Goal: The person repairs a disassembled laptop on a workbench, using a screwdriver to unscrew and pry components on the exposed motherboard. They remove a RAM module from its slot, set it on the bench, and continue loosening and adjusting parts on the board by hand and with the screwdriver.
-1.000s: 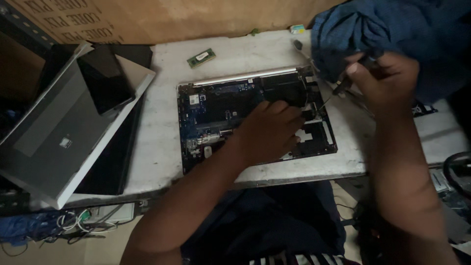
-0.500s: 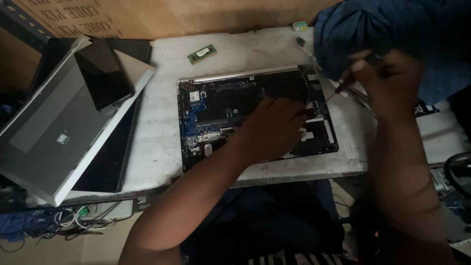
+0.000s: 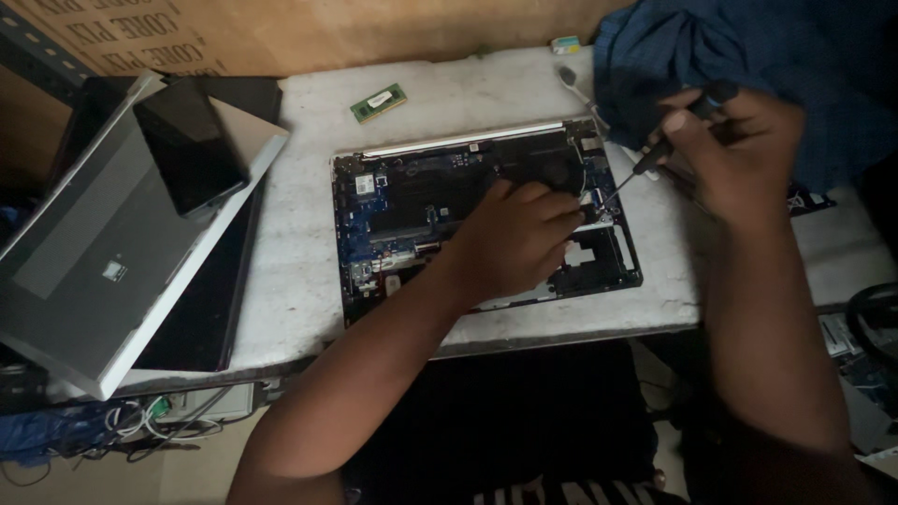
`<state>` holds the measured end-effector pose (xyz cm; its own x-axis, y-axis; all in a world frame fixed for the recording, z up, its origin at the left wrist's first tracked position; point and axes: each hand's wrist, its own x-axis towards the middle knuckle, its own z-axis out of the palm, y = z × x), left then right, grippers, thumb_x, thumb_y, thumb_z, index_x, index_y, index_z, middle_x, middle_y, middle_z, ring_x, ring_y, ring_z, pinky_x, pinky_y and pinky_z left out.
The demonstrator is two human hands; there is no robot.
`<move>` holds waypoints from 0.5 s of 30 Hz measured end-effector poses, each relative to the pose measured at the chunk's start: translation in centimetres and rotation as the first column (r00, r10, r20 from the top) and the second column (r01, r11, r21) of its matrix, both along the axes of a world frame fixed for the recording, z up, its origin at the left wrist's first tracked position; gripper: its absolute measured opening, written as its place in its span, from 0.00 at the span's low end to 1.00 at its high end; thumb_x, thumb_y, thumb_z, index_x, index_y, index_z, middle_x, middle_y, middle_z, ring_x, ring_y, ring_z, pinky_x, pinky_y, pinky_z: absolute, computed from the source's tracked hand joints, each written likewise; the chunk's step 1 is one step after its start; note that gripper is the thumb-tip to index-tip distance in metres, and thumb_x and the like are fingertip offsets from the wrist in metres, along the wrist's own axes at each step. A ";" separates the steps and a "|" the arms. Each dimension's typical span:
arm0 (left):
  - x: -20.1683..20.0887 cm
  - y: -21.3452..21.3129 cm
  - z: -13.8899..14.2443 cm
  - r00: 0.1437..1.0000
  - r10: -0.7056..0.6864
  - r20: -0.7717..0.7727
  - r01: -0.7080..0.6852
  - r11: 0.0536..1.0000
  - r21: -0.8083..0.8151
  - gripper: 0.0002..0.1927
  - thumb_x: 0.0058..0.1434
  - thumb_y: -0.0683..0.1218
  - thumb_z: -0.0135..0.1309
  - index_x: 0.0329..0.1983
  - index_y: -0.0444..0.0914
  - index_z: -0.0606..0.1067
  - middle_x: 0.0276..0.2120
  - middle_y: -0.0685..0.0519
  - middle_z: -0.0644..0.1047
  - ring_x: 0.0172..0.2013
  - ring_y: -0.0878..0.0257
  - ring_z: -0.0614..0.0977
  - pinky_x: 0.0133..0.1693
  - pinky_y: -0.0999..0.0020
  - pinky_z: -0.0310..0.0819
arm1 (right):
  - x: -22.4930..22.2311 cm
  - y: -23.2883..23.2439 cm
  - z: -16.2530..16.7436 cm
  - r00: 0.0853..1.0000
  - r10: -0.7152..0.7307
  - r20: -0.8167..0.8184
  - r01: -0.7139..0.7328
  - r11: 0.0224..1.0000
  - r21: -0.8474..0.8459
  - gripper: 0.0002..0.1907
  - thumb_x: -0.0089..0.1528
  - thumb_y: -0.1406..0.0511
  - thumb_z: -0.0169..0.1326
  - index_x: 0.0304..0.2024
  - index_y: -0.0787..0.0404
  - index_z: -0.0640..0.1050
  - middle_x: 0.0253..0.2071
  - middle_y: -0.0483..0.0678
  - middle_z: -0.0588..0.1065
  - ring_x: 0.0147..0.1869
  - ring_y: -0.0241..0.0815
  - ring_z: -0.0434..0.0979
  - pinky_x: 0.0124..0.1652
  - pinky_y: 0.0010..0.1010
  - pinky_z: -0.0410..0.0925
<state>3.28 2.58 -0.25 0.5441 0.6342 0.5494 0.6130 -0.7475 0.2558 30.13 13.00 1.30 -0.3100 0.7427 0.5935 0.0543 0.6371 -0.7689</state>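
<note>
An opened laptop base (image 3: pixel 402 201) lies bottom-up on the white table (image 3: pixel 290 281), its dark circuit board exposed. My left hand (image 3: pixel 514 238) rests flat on the board's right half, fingers curled toward the right edge. My right hand (image 3: pixel 739 154) grips a black-handled screwdriver (image 3: pixel 645 164), its tip angled down-left to a spot near the laptop's right edge, just beside my left fingertips.
A green memory module (image 3: pixel 379 102) lies behind the laptop. Stacked closed laptops (image 3: pixel 103 252) with a black phone (image 3: pixel 187 145) on top sit at the left. Blue cloth (image 3: pixel 748 56) is heaped at back right. Cardboard (image 3: pixel 281 28) stands behind; cables (image 3: pixel 112 425) hang below the table.
My right hand has shifted slightly, bringing the screwdriver tip down toward the laptop's right edge. My left hand has stayed on the board.
</note>
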 end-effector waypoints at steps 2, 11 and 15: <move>0.0 0.1 -0.1 1.000 -0.006 0.007 0.006 1.000 0.010 0.15 0.58 0.47 0.59 0.48 0.40 0.79 0.49 0.57 0.77 0.49 0.58 0.76 0.47 0.55 0.65 | -0.1 0.0 0.2 1.000 -0.015 0.016 0.015 1.000 0.012 0.05 0.76 0.71 0.61 0.48 0.70 0.80 0.38 0.53 0.79 0.39 0.37 0.81 0.40 0.26 0.75; 0.0 -0.1 0.1 1.000 -0.002 -0.005 0.002 1.000 0.028 0.13 0.60 0.45 0.58 0.47 0.39 0.80 0.49 0.58 0.78 0.48 0.59 0.75 0.47 0.56 0.65 | -0.2 -0.2 0.5 0.999 0.025 0.022 -0.025 1.000 -0.004 0.05 0.77 0.72 0.60 0.48 0.70 0.80 0.38 0.53 0.80 0.40 0.38 0.83 0.41 0.27 0.77; 0.2 -0.3 0.2 0.998 0.034 -0.043 -0.032 0.998 0.047 0.14 0.59 0.45 0.58 0.49 0.39 0.80 0.50 0.58 0.78 0.48 0.59 0.75 0.47 0.57 0.65 | -0.1 -0.2 0.5 0.999 0.012 0.037 -0.012 1.000 0.000 0.04 0.76 0.72 0.60 0.48 0.71 0.79 0.38 0.53 0.79 0.40 0.38 0.82 0.40 0.26 0.76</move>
<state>3.51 2.25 -0.02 0.5471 0.6268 0.5548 0.6476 -0.7369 0.1940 29.99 12.85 1.79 -0.3405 0.7388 0.5817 0.0756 0.6381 -0.7662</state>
